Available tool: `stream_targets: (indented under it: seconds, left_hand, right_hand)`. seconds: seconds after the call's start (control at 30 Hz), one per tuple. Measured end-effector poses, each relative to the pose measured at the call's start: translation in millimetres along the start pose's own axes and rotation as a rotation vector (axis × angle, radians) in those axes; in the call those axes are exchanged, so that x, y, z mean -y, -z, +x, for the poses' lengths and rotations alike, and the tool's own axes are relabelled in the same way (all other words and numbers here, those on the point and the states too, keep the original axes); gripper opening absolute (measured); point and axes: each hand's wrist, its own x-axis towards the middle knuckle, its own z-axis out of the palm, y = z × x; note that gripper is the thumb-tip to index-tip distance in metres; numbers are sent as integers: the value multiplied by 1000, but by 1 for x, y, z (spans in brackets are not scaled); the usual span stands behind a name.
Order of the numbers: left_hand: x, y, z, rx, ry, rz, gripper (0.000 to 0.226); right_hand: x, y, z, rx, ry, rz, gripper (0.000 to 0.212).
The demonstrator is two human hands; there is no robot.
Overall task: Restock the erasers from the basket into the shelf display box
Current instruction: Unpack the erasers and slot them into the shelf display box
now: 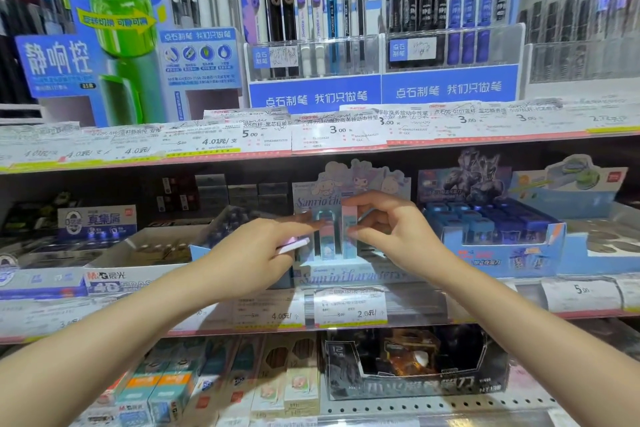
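shelf [485,317] display box [346,276] with upright erasers [327,236]

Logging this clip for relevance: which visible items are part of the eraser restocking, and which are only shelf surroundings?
Part of the job:
- pastel display box
- upright erasers standing in it
- flat eraser held in the left hand
- right hand, pinching an upright eraser

Just surroundings:
- pen racks on the shelf above
- blue box to the right
- price labels
- dark box below

The basket is not in view.

Pens [313,3] above; price labels [337,130]
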Motion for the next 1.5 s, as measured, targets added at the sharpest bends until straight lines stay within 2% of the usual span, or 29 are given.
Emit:
stream_targets:
  seconds: [0.17, 0.37, 0.5, 0.6, 0.67, 0.73, 0.8, 0.83, 0.9, 1.0, 1.1, 1.2, 1.27, 1.33, 1.43, 1.5]
  left_hand:
    - [3, 1, 1, 5, -22, -62, 53]
    - [3, 2, 0, 12, -33, -79, 53]
    - [1, 3, 0, 26, -3, -74, 52]
    - [-4, 3, -1, -46, -14, -68, 48]
    - [-9, 2, -4, -118, -47, -69, 46]
    - [-16, 4, -8, -133, -51, -157, 42]
    - [-23, 5, -9, -90, -72, -289, 27]
    - [-27, 6, -9, -68, -81, -334, 18]
    - [-33, 7, -8, -17, -77, -446, 16]
    - [-39, 6, -8, 70, -16, -650, 19]
    - [-37, 6, -8, 69, 33, -737, 6]
    - [-32, 3, -12, -84, 80, -783, 12]
    - [-31, 0, -16, -217, 101, -886, 13]
    - [-31, 0, -18, -263, 139, -1005, 16]
    - [-31, 2, -19, -148, 237, -1123, 37]
    - [-30, 3, -18, -88, 321, -1210, 32]
  right_hand:
    - [-6, 0, -4, -26, 28, -59, 17]
    - [-5, 1, -4, 7, 18, -35, 24]
    - [-1, 3, -3, 30, -52, 1, 27]
    - [4, 3, -4, -10, -61, 46, 28]
    - [13, 0, -7, -74, 26, 39, 28]
    - [25, -5, -11, -82, 162, -3, 26]
    - [37, -9, -14, -57, 267, -2, 24]
    - [43, -11, -15, -38, 296, 10, 23]
    - [50, -13, -15, -4, 316, 35, 21]
    - [53, -13, -14, 13, 292, 34, 10]
    - [52, -9, -16, 27, 203, 107, 9]
    - [45, -3, -20, -27, 66, 297, 12]
    - [39, -1, -24, -58, 14, 333, 11]
    - [35, -2, -29, -72, -13, 365, 12]
    - [31, -5, -34, -96, -1, 395, 15]
    - [28, -6, -36, -102, 46, 401, 20]
